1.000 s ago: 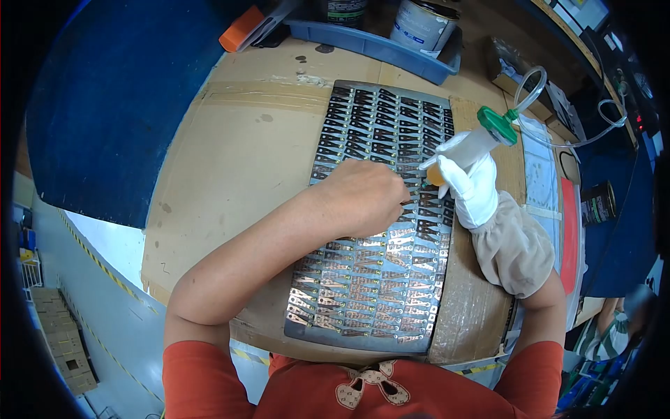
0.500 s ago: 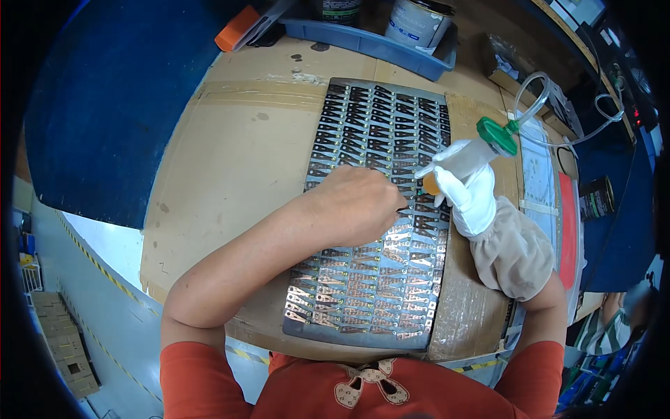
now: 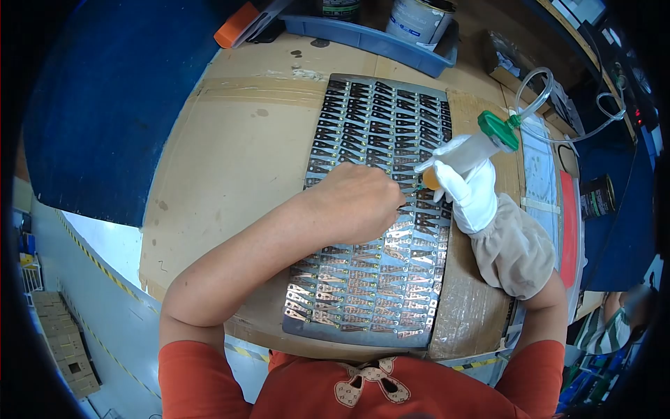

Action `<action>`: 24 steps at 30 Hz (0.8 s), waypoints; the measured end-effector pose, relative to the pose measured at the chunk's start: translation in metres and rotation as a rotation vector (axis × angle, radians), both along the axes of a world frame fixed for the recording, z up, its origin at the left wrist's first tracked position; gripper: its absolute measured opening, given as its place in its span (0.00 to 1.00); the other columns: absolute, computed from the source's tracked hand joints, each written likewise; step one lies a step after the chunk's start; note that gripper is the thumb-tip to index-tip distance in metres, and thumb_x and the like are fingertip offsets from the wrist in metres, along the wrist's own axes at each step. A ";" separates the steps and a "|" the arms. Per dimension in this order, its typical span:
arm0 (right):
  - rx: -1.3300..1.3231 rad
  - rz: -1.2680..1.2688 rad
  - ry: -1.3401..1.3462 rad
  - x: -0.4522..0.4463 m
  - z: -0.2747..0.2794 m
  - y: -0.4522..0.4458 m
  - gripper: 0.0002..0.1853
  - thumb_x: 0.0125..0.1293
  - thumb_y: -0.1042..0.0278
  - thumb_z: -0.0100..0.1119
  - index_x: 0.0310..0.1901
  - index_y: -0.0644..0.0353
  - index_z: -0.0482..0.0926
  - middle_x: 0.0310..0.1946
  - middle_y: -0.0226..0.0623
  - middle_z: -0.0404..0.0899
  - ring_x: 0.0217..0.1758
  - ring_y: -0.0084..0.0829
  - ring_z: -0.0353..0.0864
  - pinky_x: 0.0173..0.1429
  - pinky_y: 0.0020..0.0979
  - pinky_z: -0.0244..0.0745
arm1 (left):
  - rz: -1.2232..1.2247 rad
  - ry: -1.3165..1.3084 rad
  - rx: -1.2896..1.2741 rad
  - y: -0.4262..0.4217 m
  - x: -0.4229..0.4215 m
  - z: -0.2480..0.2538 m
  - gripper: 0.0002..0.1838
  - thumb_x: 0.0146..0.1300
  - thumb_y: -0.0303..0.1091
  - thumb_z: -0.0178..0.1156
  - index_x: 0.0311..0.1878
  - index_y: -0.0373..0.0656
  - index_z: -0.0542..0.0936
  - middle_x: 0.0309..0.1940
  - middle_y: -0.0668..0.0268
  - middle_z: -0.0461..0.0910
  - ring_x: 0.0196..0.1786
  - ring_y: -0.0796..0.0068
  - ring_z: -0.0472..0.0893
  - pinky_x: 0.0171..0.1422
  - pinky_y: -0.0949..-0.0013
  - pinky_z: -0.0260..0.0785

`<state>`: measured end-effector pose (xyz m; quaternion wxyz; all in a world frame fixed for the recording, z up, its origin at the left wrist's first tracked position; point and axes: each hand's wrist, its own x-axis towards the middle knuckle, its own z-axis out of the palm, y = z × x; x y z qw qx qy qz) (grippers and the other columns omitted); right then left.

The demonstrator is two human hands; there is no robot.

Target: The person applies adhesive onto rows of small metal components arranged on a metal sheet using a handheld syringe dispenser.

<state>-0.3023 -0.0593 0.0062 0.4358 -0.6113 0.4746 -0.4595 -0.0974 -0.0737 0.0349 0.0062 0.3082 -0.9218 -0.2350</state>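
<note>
In my gloved right hand [image 3: 469, 187] is a dispensing syringe [image 3: 481, 149], its green cap [image 3: 498, 130] pointing up and to the right. An orange part [image 3: 430, 179] shows near its lower end, and the tip points down at the metal plate [image 3: 335, 334]. Rows of small tapered metal pieces [image 3: 382, 112] cover this plate, dark in the far rows and copper-bright in the near ones. My bare left hand [image 3: 357, 204] is closed over the middle rows, just left of the syringe tip. Its fingertips are mostly hidden, so whatever they hold cannot be made out.
A clear hose [image 3: 548, 87] runs from the syringe cap toward the right. Behind the plate stands a blue tray [image 3: 363, 43] with cans [image 3: 419, 22] in it. Brown cardboard [image 3: 216, 160] covers the table. Another person [image 3: 614, 328] is partly visible at far right.
Both hands stay almost in place. The syringe's tip end has lifted slightly, and the left hand has shifted a little upward in view.
</note>
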 end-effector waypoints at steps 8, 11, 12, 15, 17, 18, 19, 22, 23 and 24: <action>-0.003 0.001 0.030 -0.003 -0.001 0.001 0.17 0.57 0.65 0.61 0.43 0.63 0.68 0.33 0.39 0.76 0.32 0.25 0.77 0.24 0.21 0.73 | 0.002 -0.005 0.006 -0.001 -0.001 0.001 0.15 0.56 0.32 0.50 0.44 0.40 0.81 0.29 0.49 0.80 0.33 0.54 0.81 0.43 0.56 0.72; 0.048 -0.015 0.019 0.000 0.002 0.001 0.17 0.57 0.65 0.61 0.43 0.63 0.68 0.34 0.38 0.76 0.32 0.24 0.76 0.23 0.21 0.73 | 0.006 -0.008 0.017 -0.002 -0.001 0.001 0.15 0.56 0.32 0.50 0.44 0.40 0.81 0.29 0.49 0.80 0.34 0.54 0.80 0.43 0.55 0.72; 0.048 -0.008 0.018 0.000 0.002 0.001 0.17 0.57 0.64 0.61 0.43 0.63 0.68 0.34 0.39 0.76 0.31 0.24 0.76 0.23 0.21 0.73 | 0.005 -0.007 0.020 -0.002 -0.001 0.002 0.15 0.56 0.32 0.50 0.44 0.40 0.81 0.29 0.49 0.80 0.34 0.54 0.80 0.44 0.55 0.72; 0.050 0.004 -0.013 0.002 0.003 0.001 0.16 0.57 0.65 0.62 0.42 0.62 0.69 0.32 0.36 0.76 0.29 0.22 0.75 0.24 0.21 0.71 | 0.002 -0.007 0.028 -0.002 -0.002 0.002 0.15 0.56 0.32 0.50 0.44 0.40 0.80 0.29 0.49 0.80 0.34 0.54 0.80 0.44 0.55 0.71; 0.053 0.006 -0.069 0.003 0.003 0.003 0.14 0.55 0.67 0.63 0.40 0.61 0.71 0.30 0.31 0.76 0.25 0.17 0.72 0.25 0.20 0.69 | 0.002 -0.005 0.030 -0.002 -0.002 0.002 0.15 0.56 0.32 0.50 0.44 0.40 0.80 0.29 0.49 0.80 0.34 0.54 0.80 0.44 0.55 0.71; 0.047 0.004 -0.064 0.002 0.003 0.003 0.14 0.56 0.68 0.63 0.40 0.61 0.71 0.30 0.31 0.76 0.25 0.17 0.73 0.26 0.21 0.69 | 0.002 -0.001 0.030 -0.002 -0.002 0.002 0.15 0.56 0.32 0.51 0.44 0.39 0.80 0.29 0.49 0.80 0.34 0.54 0.80 0.44 0.55 0.71; 0.040 0.002 -0.060 0.000 0.003 0.003 0.14 0.56 0.68 0.63 0.40 0.61 0.71 0.30 0.31 0.76 0.26 0.18 0.73 0.26 0.21 0.69 | 0.002 0.002 0.030 -0.002 -0.002 0.002 0.15 0.56 0.32 0.51 0.44 0.39 0.80 0.30 0.49 0.80 0.34 0.54 0.80 0.44 0.55 0.71; 0.017 -0.014 -0.049 -0.001 0.000 0.000 0.14 0.56 0.68 0.63 0.40 0.61 0.71 0.30 0.32 0.76 0.27 0.18 0.73 0.26 0.21 0.69 | 0.011 0.016 0.032 -0.002 -0.001 0.001 0.15 0.56 0.32 0.51 0.45 0.39 0.80 0.31 0.49 0.80 0.35 0.54 0.81 0.45 0.56 0.71; 0.008 -0.022 -0.046 -0.001 0.000 -0.001 0.14 0.56 0.68 0.63 0.40 0.61 0.71 0.31 0.32 0.76 0.28 0.18 0.73 0.26 0.21 0.68 | 0.010 0.025 0.031 -0.001 0.000 0.002 0.16 0.56 0.32 0.52 0.45 0.39 0.80 0.31 0.48 0.80 0.35 0.54 0.81 0.45 0.56 0.71; 0.001 -0.027 -0.037 0.000 0.002 -0.001 0.14 0.56 0.68 0.63 0.40 0.61 0.71 0.31 0.32 0.76 0.29 0.18 0.73 0.27 0.21 0.69 | 0.010 0.033 0.031 -0.001 0.000 0.002 0.16 0.55 0.32 0.52 0.45 0.38 0.80 0.31 0.48 0.80 0.35 0.54 0.81 0.45 0.56 0.71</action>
